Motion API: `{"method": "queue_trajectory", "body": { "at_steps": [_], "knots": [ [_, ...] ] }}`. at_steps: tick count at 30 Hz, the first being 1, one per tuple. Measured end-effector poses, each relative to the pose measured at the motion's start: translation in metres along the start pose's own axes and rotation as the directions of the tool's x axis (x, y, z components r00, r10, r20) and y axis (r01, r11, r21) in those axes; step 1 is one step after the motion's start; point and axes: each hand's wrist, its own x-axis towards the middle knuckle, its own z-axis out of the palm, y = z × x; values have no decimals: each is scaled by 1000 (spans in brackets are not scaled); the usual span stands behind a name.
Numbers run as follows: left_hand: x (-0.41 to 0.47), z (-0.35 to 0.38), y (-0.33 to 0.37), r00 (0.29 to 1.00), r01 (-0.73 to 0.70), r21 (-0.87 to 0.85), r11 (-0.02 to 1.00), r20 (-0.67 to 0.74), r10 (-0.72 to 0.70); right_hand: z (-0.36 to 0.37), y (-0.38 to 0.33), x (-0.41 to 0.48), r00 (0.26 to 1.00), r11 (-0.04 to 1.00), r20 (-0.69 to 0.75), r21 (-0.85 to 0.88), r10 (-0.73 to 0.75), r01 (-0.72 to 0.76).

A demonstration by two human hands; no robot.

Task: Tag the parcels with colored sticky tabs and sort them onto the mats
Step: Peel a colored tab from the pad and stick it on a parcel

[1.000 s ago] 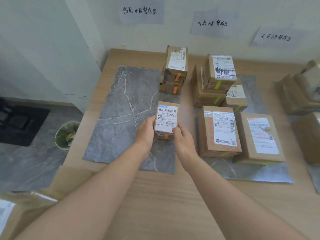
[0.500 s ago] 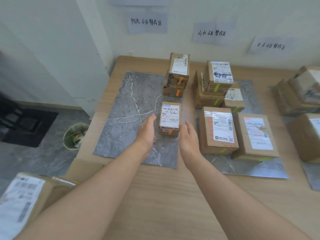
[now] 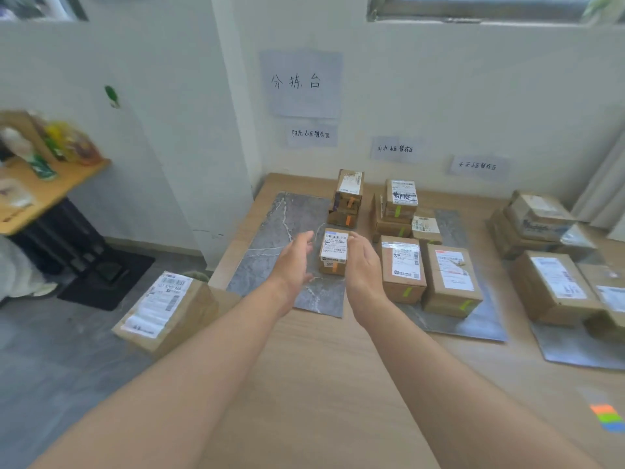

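- Centre of frame: small parcel on left mat, between left hand and right hand.
- Just behind it, at that mat's far right corner: stack of parcels.
- Right of that mat: middle mat, with two parcels side by side in front and a taller pile behind.
- Far right edge: third mat under more parcels.
- Lower right, on the table: sticky tabs.
- Lower left, beside the table's left edge: large parcel.

We see soft, even daylight from the window high on the wall, with faint shadows. Edges bow from the wide lens. The shelf at left is blurred; tape on one parcel glints.
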Motion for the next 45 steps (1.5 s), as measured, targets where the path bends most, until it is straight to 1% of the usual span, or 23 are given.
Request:
{"method": "queue_trajectory", "body": {
  "at_steps": [7,11,14,18,23,26,29,32,36,40,43,45],
  "knots": [
    [-88,-17,25,994,-105,-37,994,-22,104,-5,-34,-81,993,994,50,-6,-110,110],
    [-124,-48,33,990,-139,-78,987,11,140,13,-41,-120,989,991,54,0,-137,137],
    [-143,-85,30,985,-171,-130,977,8,174,40,-35,-146,987,988,55,-10,-153,154],
    [-157,-143,15,984,-173,-143,974,1,175,86,-14,-176,984,985,61,-13,-169,170],
    [-177,-211,-2,986,-162,-122,979,12,165,141,10,-211,992,992,-9,-7,-126,126],
    [-180,-247,-12,986,-169,-65,984,1,169,169,22,-232,994,994,-19,-18,-109,109],
    [-181,-280,-30,991,-130,-50,990,-25,129,189,43,-246,996,997,-42,-20,-75,74],
    [-184,-309,-54,994,-104,-50,993,-29,103,204,73,-257,996,997,-64,-60,-60,56],
    [-181,-341,-97,996,-19,-56,998,-84,15,221,122,-264,997,993,-74,-120,-24,15],
    [-174,-362,-152,987,61,-8,998,-148,-62,238,173,-269,999,977,-18,-209,39,-42],
    [-168,-372,-191,974,167,28,986,-162,-160,245,206,-280,988,951,19,-274,151,-140],
    [-166,-376,-215,964,227,59,972,-157,-215,246,223,-287,980,937,37,-304,193,-173]
  ]
}}
